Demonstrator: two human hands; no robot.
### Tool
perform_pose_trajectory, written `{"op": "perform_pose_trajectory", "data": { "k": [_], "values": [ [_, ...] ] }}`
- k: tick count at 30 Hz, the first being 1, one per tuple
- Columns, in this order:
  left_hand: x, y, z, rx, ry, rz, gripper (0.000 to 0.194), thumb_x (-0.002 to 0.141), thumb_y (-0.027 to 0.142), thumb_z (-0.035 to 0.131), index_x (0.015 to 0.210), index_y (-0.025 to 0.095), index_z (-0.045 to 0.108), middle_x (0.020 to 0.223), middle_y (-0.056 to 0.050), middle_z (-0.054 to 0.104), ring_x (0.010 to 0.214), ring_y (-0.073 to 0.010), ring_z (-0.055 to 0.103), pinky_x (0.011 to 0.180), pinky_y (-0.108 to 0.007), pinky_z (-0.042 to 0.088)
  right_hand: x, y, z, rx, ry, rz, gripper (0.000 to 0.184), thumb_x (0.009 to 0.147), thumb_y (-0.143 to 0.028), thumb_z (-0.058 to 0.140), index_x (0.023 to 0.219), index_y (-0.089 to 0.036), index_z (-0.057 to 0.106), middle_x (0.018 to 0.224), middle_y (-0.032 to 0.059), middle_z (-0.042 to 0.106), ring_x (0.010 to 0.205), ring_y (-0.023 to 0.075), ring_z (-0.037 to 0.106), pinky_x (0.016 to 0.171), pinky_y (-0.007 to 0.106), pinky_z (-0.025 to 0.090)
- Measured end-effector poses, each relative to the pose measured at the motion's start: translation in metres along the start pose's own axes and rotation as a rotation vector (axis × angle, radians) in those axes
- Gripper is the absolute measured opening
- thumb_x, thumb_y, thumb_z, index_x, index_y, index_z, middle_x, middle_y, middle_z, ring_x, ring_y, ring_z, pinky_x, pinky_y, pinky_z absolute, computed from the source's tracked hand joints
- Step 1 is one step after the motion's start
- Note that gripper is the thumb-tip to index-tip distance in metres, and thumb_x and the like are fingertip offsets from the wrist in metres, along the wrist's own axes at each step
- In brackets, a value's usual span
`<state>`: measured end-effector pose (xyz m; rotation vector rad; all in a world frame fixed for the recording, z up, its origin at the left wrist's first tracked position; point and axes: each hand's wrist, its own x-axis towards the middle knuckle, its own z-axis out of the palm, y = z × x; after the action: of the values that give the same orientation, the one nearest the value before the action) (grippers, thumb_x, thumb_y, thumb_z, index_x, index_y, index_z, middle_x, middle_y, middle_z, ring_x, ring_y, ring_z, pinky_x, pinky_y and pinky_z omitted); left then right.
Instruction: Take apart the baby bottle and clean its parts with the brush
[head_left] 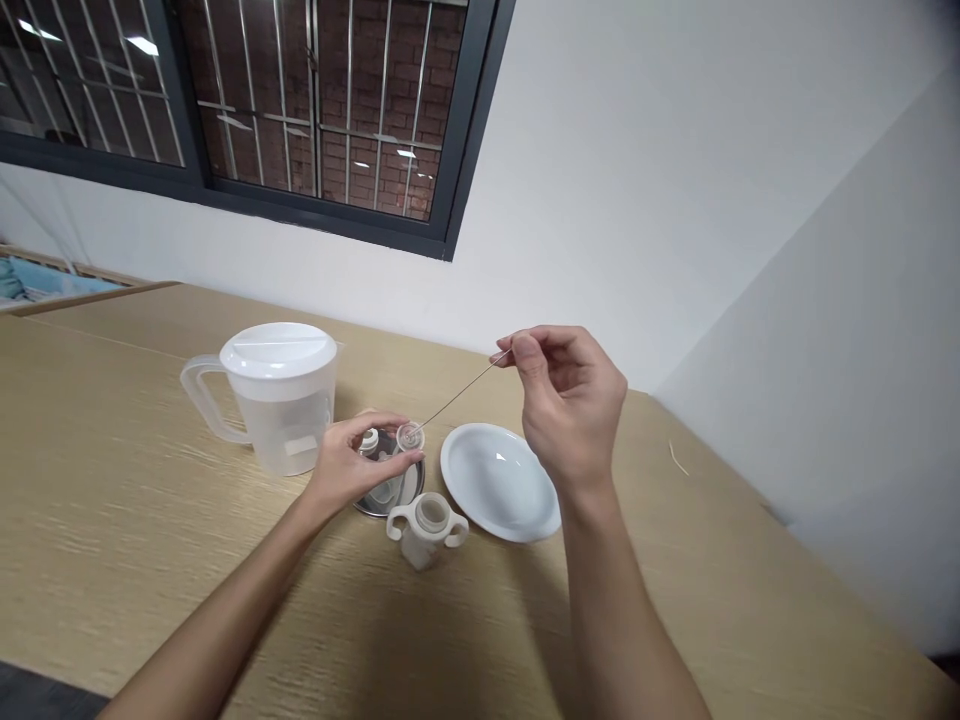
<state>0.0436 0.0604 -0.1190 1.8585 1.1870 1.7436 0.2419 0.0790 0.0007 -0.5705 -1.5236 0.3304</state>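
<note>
My left hand (351, 458) reaches in from the left, thumb and index finger closed around a small round translucent cap (410, 437). Raised to the right, my right hand (570, 395) pinches the upper end of a thin wire (461, 392). The wire slants down to the left, and its lower end meets the middle of the cap; how deep it goes in, I cannot tell. Under the left hand lies a round metal tray (369, 508) with small pale parts on it, partly hidden by the fingers. In front of it stands a lidless two-handled baby bottle (427, 540).
A lidded white plastic pitcher (281, 400) stands at the left. The white oval dish (499, 485) lies right of the bottle, close to my right wrist. A short pale strip (678, 458) rests farther right on the wooden table (720, 600). Behind are a wall and a barred window.
</note>
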Motion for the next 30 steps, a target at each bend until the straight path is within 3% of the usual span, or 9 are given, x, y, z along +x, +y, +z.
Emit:
{"op": "perform_pose_trajectory", "data": {
  "k": [5,11,20,30],
  "values": [
    [0.0,-0.001,0.0,0.003,0.006,-0.037,0.034,0.067,0.032,0.084,0.096,0.018,0.074,0.087,-0.005,0.073,0.078,-0.018,0.065,0.068,-0.027,0.049,-0.003,0.0,0.001,0.033,-0.089,-0.008,0.006,0.092,-0.023,0.061,0.091,-0.018,0.062,0.084,0.0015,0.068,0.076,0.013,0.068,0.075,0.03,0.058],
    [0.0,-0.006,0.003,-0.051,0.1,-0.126,0.037,0.063,0.034,0.087,0.095,0.019,0.076,0.09,-0.007,0.076,0.082,-0.0204,0.068,0.074,-0.029,0.053,-0.014,-0.001,0.012,0.036,-0.246,-0.017,0.005,0.094,-0.02,0.058,0.093,-0.019,0.063,0.086,0.0018,0.068,0.08,0.0133,0.067,0.076,0.03,0.057],
    [-0.002,-0.009,0.004,-0.082,0.125,-0.174,0.038,0.061,0.033,0.087,0.096,0.019,0.077,0.09,-0.007,0.076,0.081,-0.0194,0.069,0.075,-0.029,0.053,-0.029,0.022,0.039,-0.055,-0.367,-0.016,0.009,0.095,-0.021,0.053,0.09,-0.02,0.06,0.085,0.0025,0.065,0.081,0.0144,0.065,0.075,0.028,0.053],
    [0.004,-0.001,0.004,-0.239,0.181,-0.192,0.039,0.061,0.03,0.087,0.096,0.016,0.076,0.09,-0.008,0.077,0.079,-0.0185,0.07,0.073,-0.027,0.057,-0.036,0.025,0.046,-0.113,-0.457,-0.067,0.012,0.094,-0.017,0.05,0.088,-0.02,0.06,0.087,0.0028,0.066,0.082,0.0139,0.062,0.076,0.026,0.048]
  ]
}}
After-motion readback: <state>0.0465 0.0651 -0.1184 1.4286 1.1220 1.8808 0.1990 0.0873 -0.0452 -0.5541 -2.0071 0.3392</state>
